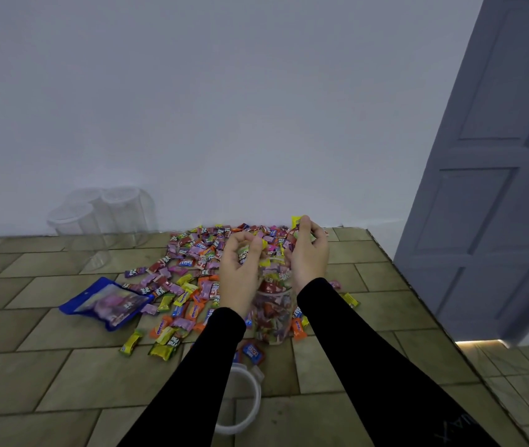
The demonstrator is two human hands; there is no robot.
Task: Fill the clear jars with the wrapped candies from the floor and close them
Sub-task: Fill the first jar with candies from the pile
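A clear jar [273, 314] stands on the tiled floor between my forearms, filled with wrapped candies almost to its mouth. My left hand [240, 269] hovers over the jar's left rim, fingers curled round several candies. Over the right rim, my right hand [308, 253] grips more candies, a yellow wrapper sticking out at its fingertips. A spread of wrapped candies [192, 272] covers the floor beyond and left of the jar. The jar's clear lid [244, 398] lies near me under my left forearm.
Empty clear jars [105, 217] stand against the white wall at the back left. A blue candy bag [108, 301] lies flat to the left of the pile. A grey door [495, 156] rises on the right.
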